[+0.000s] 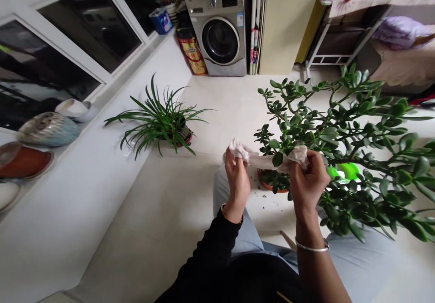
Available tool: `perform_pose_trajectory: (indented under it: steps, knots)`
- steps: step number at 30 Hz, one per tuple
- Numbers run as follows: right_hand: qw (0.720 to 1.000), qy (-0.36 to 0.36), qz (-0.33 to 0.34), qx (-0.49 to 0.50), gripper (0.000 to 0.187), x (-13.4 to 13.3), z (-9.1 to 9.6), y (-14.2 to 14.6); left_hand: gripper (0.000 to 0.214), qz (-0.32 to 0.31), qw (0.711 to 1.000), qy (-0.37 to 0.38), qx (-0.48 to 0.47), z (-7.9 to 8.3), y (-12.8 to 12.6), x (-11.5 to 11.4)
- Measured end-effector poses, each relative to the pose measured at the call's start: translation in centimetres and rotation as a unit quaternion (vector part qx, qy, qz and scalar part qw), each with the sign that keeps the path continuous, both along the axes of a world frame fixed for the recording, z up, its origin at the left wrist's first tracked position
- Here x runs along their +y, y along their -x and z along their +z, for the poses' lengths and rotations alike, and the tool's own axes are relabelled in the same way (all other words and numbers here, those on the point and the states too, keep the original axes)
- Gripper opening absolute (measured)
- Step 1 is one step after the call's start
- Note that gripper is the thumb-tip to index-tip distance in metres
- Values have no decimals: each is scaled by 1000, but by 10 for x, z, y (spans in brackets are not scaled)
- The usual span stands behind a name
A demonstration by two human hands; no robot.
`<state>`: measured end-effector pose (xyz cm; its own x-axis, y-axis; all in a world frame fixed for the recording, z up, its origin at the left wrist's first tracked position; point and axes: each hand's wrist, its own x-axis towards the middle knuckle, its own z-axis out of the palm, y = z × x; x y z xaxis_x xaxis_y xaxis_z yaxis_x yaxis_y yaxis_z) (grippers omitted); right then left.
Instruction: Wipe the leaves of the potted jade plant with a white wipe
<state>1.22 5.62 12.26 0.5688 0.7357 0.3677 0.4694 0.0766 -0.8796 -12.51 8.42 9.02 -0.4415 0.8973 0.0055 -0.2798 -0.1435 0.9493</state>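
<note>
Now | left grip [238, 176], right grip [308, 183]: both pinching white cloth [264, 160] | stretched between

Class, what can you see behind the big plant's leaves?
Behind the leaves are pale floor, part of an orange pot and a green object. Leaves cover much of both objects, so their full shapes cannot be seen.

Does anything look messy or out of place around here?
Yes: dark crumbs lie scattered on the pale floor, beside the orange pot near the leafy plant. They stand out against that light surface and might be spilled soil.
</note>
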Motion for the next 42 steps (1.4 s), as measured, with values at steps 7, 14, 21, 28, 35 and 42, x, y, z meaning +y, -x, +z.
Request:
perform_pose_trajectory:
  steps: [7, 14, 21, 28, 35, 42]
  knots:
    - [999, 20, 23, 38, 14, -1, -6, 5, 28, -177, 938, -123, 271, 35, -10, 24]
    - [998, 14, 25, 50, 11, 0, -3, 4, 16, -240, 919, -57, 309, 52, -10, 28]
    - [998, 21, 29, 50, 13, 3, -3, 4, 10, -194, 909, -23, 369, 62, -5, 31]
    - [999, 23, 35, 32, 14, 2, -2, 3, 21, -155, 914, -90, 364, 60, 1, 40]
    - [999, 25, 35, 30, 13, 0, -4, 2, 27, -373, 824, -128, 406, 79, 5, 68]
    - [998, 24, 38, 38, 12, 1, -3, 2, 35, -437, 740, -128, 495, 93, 1, 75]
